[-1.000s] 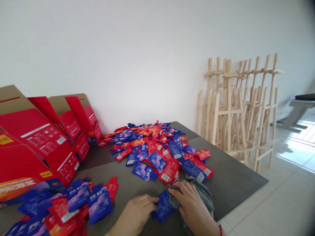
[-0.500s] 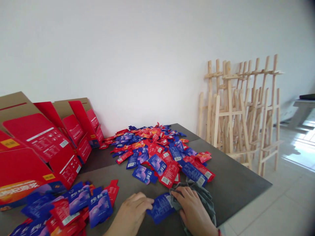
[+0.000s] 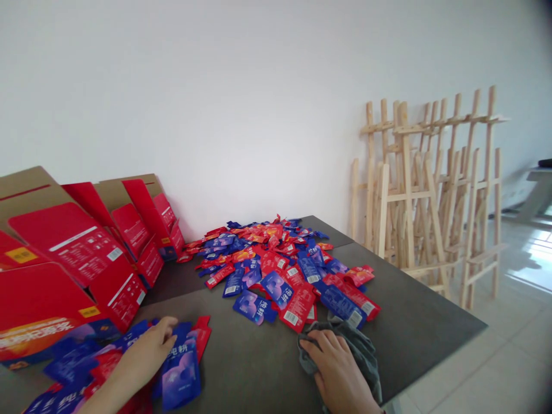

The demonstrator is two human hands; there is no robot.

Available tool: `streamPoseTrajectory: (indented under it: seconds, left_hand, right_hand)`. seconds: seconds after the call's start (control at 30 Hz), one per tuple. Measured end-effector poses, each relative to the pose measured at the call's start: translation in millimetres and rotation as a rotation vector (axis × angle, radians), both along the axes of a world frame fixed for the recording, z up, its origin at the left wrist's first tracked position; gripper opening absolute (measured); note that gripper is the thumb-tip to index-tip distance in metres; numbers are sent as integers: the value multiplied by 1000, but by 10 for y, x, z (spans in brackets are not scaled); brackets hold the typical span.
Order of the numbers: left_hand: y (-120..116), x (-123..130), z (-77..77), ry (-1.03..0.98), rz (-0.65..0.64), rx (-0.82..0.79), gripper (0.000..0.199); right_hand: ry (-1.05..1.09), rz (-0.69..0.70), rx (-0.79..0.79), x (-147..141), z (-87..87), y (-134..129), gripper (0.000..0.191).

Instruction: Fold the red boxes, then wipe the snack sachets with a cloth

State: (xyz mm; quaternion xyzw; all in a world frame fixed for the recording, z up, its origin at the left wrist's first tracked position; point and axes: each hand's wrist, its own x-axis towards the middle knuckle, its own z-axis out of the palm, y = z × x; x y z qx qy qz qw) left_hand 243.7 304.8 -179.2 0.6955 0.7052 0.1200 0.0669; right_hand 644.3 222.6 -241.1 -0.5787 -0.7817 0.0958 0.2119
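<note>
Down at the lower left of the frame, the left hand (image 3: 156,345) is hanging over the near pile of sachets (image 3: 73,368), its fingers bending loosely, half curled; whether it is gripping anything there, I cannot tell, as the undersides of the fingers are hiding from view; just beside its thumb, a blue sachet (image 3: 183,374) with white characters and a purple design is lying at the right edge of that pile, with a red sachet (image 3: 202,333) peeking out behind it.

Over at the lower right of centre, the right hand (image 3: 340,371) is closing its fingers over a crumpled grey cloth (image 3: 362,348), pressing it on the dark table (image 3: 245,368); the cloth is bunching out on both sides of the hand, and its upper edge is lying close to the barcoded sachets above.

Across the middle of the frame, a big heap of red and blue sachets (image 3: 280,261) is spreading back towards the white wall (image 3: 259,103); at the left, red cartons (image 3: 38,282) are standing in a row, flaps gaping; at the right, wooden easels (image 3: 406,172) are clustering beyond the table.
</note>
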Motion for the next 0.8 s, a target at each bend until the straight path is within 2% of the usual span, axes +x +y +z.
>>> streamPoseTrajectory:
  seconds: [0.1,0.2,0.27,0.33,0.4,0.5,0.6,0.7,0.8]
  left_hand:
    - [-151,281,-82,257,-9,78,58]
    - [-318,604,-201,389,-67,-5,54]
    - [-376,681,-273,429,-101,-65,53]
    - [-382,611,-302,435,-115,-120,54]
    - [-356,439,-272,428,-118,-174,54]
    - [-301,173,-126,441,-113,-231,55]
    - [-239,149,57,511,-102,-219,55]
    - [-148,489,142,516,-202,-86,41]
    - [-32,1049,67,367,-412,46,32]
  right_hand:
    - [4,3,2,9,-14,6,62]
    - [9,9,10,17,-23,10,61]
    - [5,13,15,19,-20,12,61]
    - [-9,15,16,19,-14,13,61]
    - [-25,11,14,17,-11,16,61]
    - [-27,4,19,10,-19,17,61]
    - [-2,0,38,-2,-25,10,60]
    - [16,-6,44,-10,-18,4,60]
    - [23,-8,39,-5,-12,7,60]
